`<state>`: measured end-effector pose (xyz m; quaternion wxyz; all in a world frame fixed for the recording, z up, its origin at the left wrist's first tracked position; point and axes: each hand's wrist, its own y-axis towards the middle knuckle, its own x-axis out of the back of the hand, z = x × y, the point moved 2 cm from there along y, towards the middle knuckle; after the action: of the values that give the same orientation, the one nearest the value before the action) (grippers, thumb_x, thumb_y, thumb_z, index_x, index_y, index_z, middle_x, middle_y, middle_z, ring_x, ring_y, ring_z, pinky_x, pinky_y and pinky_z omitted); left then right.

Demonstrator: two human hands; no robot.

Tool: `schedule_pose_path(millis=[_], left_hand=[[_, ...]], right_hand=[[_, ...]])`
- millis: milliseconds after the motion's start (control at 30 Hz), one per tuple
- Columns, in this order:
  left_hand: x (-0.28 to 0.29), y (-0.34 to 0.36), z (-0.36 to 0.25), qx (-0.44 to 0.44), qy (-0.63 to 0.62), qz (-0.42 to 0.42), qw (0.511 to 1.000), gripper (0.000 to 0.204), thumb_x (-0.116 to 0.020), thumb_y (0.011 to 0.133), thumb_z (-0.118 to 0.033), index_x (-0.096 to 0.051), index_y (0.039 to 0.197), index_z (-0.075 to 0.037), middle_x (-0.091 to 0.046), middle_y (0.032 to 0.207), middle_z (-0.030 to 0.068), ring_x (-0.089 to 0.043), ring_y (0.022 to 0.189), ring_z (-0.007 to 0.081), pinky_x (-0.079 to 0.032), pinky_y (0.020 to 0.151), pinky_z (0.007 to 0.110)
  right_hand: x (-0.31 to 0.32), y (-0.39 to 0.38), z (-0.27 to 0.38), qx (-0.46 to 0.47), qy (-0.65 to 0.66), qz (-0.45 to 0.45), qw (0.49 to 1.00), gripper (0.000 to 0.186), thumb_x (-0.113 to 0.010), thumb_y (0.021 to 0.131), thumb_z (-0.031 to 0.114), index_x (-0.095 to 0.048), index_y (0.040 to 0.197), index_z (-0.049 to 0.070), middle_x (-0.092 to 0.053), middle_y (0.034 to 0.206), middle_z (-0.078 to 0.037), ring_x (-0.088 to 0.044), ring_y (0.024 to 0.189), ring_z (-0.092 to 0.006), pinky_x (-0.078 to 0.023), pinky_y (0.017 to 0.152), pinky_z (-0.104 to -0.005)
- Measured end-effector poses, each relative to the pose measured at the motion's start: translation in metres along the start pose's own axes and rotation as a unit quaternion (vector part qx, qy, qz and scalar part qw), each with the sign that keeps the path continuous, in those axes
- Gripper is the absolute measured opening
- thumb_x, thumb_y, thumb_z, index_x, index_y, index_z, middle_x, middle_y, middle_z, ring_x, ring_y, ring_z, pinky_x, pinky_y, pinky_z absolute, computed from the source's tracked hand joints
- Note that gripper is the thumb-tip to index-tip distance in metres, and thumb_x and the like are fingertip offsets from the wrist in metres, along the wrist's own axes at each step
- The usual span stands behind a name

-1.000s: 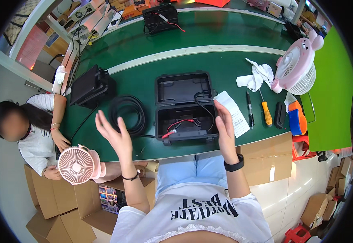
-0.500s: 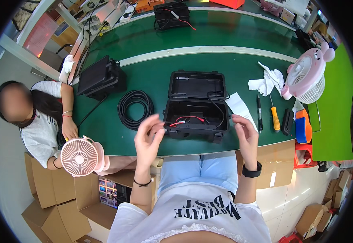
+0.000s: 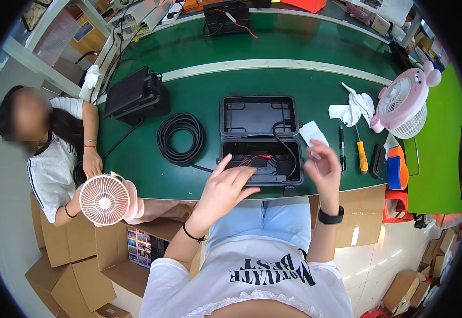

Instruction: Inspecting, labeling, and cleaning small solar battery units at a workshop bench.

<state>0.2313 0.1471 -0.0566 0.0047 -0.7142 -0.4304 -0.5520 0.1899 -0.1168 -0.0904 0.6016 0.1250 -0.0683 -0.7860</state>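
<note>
- Black case lies open on the green table right in front of me, lid flat behind, base toward my lap, with red and black wires lying inside the base.
- My left hand hovers over the near-left rim of the base, fingers spread and slightly curled, the forefinger pointing up toward the red wire; it holds nothing.
- My right hand is raised at the case's right edge, blurred, fingers loosely parted; I cannot tell whether it pinches anything.
- To do this well, I judge I should bring the left fingertips down onto the wires gently, keep them inside the base and clear of the rim and the front latch.
- The right hand would do best steadying the case's right wall so it does not slide on the table.
- Both forearms come up from my lap, wrists bent, left palm down, right palm turned inward.
- A coiled black cable lies just left of the case; a white paper slip, a pen and a yellow-handled screwdriver lie to its right.
</note>
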Motion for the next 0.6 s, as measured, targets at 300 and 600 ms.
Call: schedule_pose_path(millis=[300, 600], left_hand=[[-0.006, -0.022, -0.017, -0.027, 0.04, -0.023, 0.999, 0.044, -0.077, 0.067, -0.01, -0.068, 0.109, -0.007, -0.07, 0.111, 0.0039, -0.066, 0.103, 0.0177, -0.047, 0.102, 0.036], [-0.016, -0.04, -0.017, -0.049, 0.13, -0.027, 0.99, 0.044, -0.074, 0.068, -0.021, -0.071, 0.11, -0.009, -0.068, 0.116, 0.0045, -0.064, 0.113, 0.021, -0.046, 0.101, 0.036]], right_hand=[[-0.039, 0.096, -0.006, -0.056, -0.061, -0.013, 0.996, 0.049, -0.061, 0.1, 0.025, -0.05, 0.141, 0.001, -0.059, 0.134, -0.011, -0.053, 0.123, -0.0174, -0.041, 0.105, -0.0322], [-0.05, 0.081, 0.019, 0.174, -0.088, -0.003, 0.981, 0.035, -0.058, 0.095, 0.007, -0.056, 0.129, 0.0, -0.059, 0.137, -0.018, -0.056, 0.127, -0.0256, -0.041, 0.108, -0.0332]])
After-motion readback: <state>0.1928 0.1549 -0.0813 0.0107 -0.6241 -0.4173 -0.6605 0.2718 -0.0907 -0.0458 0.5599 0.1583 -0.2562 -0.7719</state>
